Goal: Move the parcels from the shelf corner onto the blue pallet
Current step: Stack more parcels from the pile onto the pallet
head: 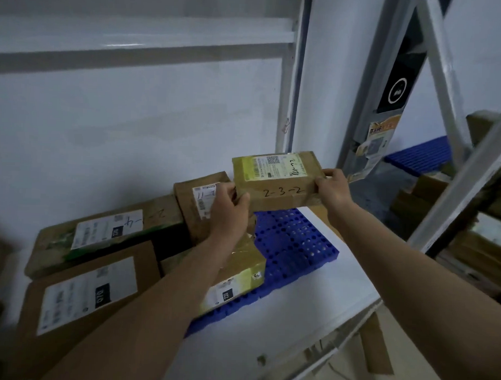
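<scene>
Parcel marked 2-3-2 [275,180] clamped between left hand [229,207] and right hand [333,188], centre frame; carrying step judged; next, lower onto bare blue pallet [295,242].

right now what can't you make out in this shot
Head view only:
- Underside of the brown cardboard parcel marked 2-3-2: faces away, so whether it touches the blue perforated plastic pallet is unclear.
- Left hand fingertips: hidden behind the parcel.
- Pallet's left part: covered by parcels.
- Shipping label print: too small and blurred.
</scene>
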Motion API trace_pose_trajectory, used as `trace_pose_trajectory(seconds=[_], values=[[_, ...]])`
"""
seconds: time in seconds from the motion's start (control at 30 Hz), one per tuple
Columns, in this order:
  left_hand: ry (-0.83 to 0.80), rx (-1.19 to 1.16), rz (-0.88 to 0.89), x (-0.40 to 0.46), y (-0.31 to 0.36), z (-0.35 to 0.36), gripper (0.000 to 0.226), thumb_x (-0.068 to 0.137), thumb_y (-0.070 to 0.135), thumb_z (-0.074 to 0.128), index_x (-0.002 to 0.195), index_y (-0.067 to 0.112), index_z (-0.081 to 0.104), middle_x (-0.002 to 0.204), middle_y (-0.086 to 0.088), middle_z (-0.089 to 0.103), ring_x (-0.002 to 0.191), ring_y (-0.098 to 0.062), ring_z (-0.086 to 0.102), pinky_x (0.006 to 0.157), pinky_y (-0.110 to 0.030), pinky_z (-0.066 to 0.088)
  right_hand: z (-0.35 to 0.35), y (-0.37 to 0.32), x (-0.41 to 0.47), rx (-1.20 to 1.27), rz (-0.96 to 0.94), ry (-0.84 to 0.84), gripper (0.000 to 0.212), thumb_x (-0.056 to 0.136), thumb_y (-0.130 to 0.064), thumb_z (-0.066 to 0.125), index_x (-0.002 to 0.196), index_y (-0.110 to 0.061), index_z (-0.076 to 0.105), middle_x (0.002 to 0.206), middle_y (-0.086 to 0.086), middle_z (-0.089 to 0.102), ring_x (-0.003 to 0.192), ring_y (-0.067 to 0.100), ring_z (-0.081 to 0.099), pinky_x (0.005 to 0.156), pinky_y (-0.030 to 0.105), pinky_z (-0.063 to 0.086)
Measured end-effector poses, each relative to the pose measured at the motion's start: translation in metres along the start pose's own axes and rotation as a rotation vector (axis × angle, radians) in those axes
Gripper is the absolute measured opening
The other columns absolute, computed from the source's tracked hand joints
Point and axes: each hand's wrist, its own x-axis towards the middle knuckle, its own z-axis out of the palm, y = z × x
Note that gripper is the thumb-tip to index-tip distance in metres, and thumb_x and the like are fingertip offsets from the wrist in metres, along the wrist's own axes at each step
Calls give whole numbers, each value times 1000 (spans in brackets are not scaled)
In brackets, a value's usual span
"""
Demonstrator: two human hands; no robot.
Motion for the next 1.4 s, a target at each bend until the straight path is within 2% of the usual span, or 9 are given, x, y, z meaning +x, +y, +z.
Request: trace_pose_trajectory(seconds=[0.2, 0.33, 0.5, 0.63, 0.83, 0.97, 1.07, 1.27, 1.4], values=[[60, 172, -33, 64, 9, 37, 33, 98, 23, 46, 129, 15, 53, 125, -3, 58, 106, -15, 53, 86, -29, 42, -4, 9, 65, 2, 40, -65, 14, 97, -16, 44, 109, -10, 43, 104, 9, 53, 84, 17, 53, 56, 26, 46], [55, 336, -58, 91, 2, 57, 33, 99, 23, 45, 129, 12, 56, 127, -10, 59, 114, -25, 54, 96, -41, 46, -4, 21, 97, 18, 77, -172, 36, 98, -18, 45, 132, -13, 36, 113, 10, 53, 96, 22, 55, 74, 38, 53], [19, 629, -114, 105, -13, 73, 27, 97, 16, 40, 112, 15, 63, 113, -9, 60, 101, -24, 55, 84, -36, 43, 7, 47, 117, 11, 196, -274, 61, 96, -20, 44, 150, -28, 18, 144, 13, 42, 121, 35, 51, 97, 52, 48], [-42, 936, -121, 115, -17, 81, 22, 91, 10, 43, 102, 15, 61, 105, -7, 63, 104, -26, 54, 106, -43, 29, 13, 66, 125, 46, 255, -365, 54, 92, -4, 39, 141, -27, 41, 134, 12, 52, 116, 33, 55, 93, 49, 52], [-210, 1252, -76, 130, -20, 89, 20, 86, 6, 45, 98, 15, 58, 99, -5, 65, 113, -26, 52, 115, -41, 5, 10, 89, 123, 175, 380, -469, 67, 87, 8, 54, 143, -21, 32, 118, 7, 64, 90, 22, 68, 71, 47, 60], [-352, 1391, 1, 140, -19, 97, 18, 84, 5, 42, 94, 16, 52, 78, 3, 51, 102, -20, 57, 118, -43, 1, 8, 99, 117, 141, 471, -589, 81, 81, 4, 67, 144, -25, 27, 124, 12, 57, 104, 32, 61, 67, 42, 60], [-451, 1410, 26, 148, -22, 100, 21, 84, 4, 43, 98, 18, 52, 93, -1, 60, 106, -21, 56, 118, -42, 3, 6, 100, 116, 60, 491, -650, 72, 78, -2, 74, 137, -12, 35, 123, 18, 57, 105, 33, 62, 65, 36, 59], [-609, 1247, 14, 146, -29, 107, 40, 94, 28, 45, 131, 16, 48, 129, -8, 55, 122, -24, 47, 116, -41, 11, 3, 88, 115, -413, 302, -681, 41, 90, -31, 64, 115, -1, 52, 98, 16, 63, 77, 22, 62, 66, 32, 58], [-810, 1253, -183, 127, -15, 113, 118, 55, 85, 60, 149, 25, 20, 155, -13, 20, 139, -37, 23, 112, -54, 21, 12, 82, 111, -543, 65, -641, 29, 94, -28, 57, 114, -7, 56, 112, 10, 64, 96, 20, 61, 85, 34, 53]])
